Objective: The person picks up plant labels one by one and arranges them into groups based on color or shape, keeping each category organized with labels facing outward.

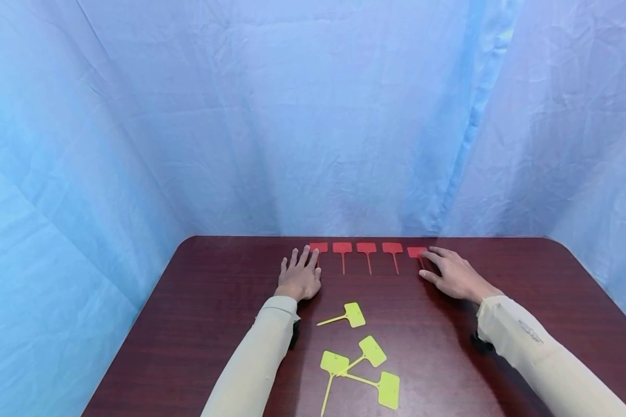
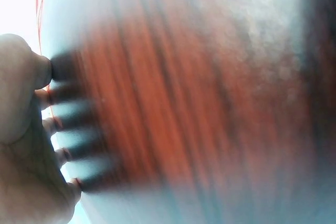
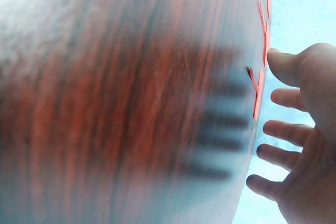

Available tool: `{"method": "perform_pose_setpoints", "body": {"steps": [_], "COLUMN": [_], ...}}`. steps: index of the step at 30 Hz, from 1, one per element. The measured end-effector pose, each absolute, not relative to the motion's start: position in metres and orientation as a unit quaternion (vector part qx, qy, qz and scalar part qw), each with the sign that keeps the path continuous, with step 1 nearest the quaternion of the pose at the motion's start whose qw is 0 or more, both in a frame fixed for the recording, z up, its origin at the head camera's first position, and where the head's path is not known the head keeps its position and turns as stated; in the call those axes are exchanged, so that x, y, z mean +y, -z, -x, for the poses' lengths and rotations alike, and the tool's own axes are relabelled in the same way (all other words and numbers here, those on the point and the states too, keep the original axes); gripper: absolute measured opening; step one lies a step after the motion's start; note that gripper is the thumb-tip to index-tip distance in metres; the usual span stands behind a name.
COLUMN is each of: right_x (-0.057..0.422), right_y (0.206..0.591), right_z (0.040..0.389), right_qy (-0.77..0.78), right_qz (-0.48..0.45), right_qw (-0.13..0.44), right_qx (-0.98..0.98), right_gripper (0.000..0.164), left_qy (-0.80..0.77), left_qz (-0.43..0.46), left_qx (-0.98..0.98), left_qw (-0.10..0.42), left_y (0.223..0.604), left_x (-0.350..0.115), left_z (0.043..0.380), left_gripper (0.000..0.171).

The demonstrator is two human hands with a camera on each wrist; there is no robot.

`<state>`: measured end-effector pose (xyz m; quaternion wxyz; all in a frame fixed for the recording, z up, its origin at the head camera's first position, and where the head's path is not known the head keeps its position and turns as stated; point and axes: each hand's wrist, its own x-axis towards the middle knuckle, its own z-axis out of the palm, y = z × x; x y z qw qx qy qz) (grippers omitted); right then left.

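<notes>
Several red plant labels (image 1: 367, 248), each a flat head on a thin stem, lie in a row along the table's far side. At the row's left end, my left hand (image 1: 299, 276) spreads its fingers beside the leftmost red label (image 1: 320, 247), partly covering it. My right hand (image 1: 456, 274) reaches the rightmost red label (image 1: 415, 252) with its fingers extended; contact is hard to tell. In the right wrist view, this hand's spread fingers (image 3: 286, 132) hold nothing. The left wrist view shows the left fingertips apart above the tabletop.
Several yellow plant labels lie nearer on the dark wood table (image 1: 214, 324). One yellow label (image 1: 355, 314) lies apart; others, including a yellow label (image 1: 389, 390), overlap at their stems. Light blue curtains (image 1: 318, 116) stand behind the table and at both sides.
</notes>
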<state>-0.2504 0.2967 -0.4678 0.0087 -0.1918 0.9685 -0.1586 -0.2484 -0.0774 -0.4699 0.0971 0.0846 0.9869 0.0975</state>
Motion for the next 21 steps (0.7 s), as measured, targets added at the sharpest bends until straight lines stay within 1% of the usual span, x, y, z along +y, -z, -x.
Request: {"method": "perform_pose_setpoints", "body": {"steps": [8,21], "right_x": [0.3002,0.3024], "right_y": [0.4718,0.4776], "right_z": [0.2456,0.2427], "right_qy": [0.153,0.149], "right_qz": [0.218,0.213], "right_qw": [0.011,0.014], "right_qx": [0.964,0.966], "right_gripper": [0.055,0.053], "left_qy": [-0.097,-0.095], "left_qz": [-0.083,-0.080], "left_qx": [0.987,0.987], "left_qw": [0.101,0.097], "left_y": [0.4683,0.4697], "left_x": [-0.0772,-0.0767], "left_z": [0.2473,0.2484], "left_gripper": [0.056,0.056]}}
